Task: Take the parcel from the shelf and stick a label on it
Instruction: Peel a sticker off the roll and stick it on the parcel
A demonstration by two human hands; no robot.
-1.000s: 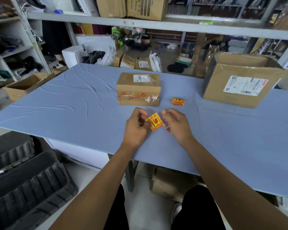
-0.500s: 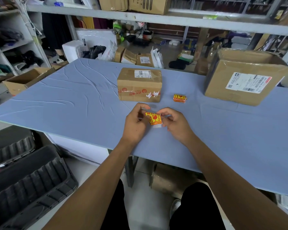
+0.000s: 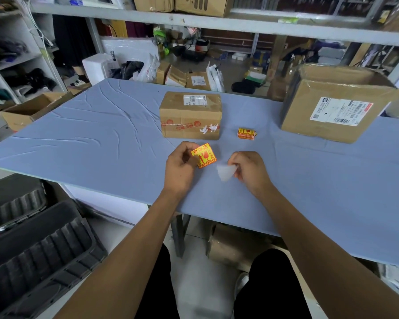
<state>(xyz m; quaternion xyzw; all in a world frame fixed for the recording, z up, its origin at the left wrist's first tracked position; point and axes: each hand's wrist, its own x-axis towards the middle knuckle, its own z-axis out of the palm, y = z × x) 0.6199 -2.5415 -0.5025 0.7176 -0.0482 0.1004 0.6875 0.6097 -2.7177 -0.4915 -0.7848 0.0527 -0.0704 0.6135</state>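
Observation:
A small brown cardboard parcel (image 3: 190,115) with a white shipping slip on top stands on the blue table (image 3: 90,139), just beyond my hands. My left hand (image 3: 181,168) pinches a yellow and red label (image 3: 204,155) by its left edge, face toward me, a little above the table. My right hand (image 3: 249,170) holds a thin white backing paper (image 3: 226,172), pulled away to the right of the label. A small stack of the same labels (image 3: 246,133) lies to the right of the parcel.
A large open cardboard box (image 3: 336,104) stands at the table's right rear. A grey shelf beam (image 3: 217,23) crosses overhead with boxes on it. Black plastic trays (image 3: 32,245) lie on the floor at left. More parcels and bags sit behind the table.
The two hands, together on the label before, have drawn apart. The white backing has come off to the right in my right hand; the label stays in my left.

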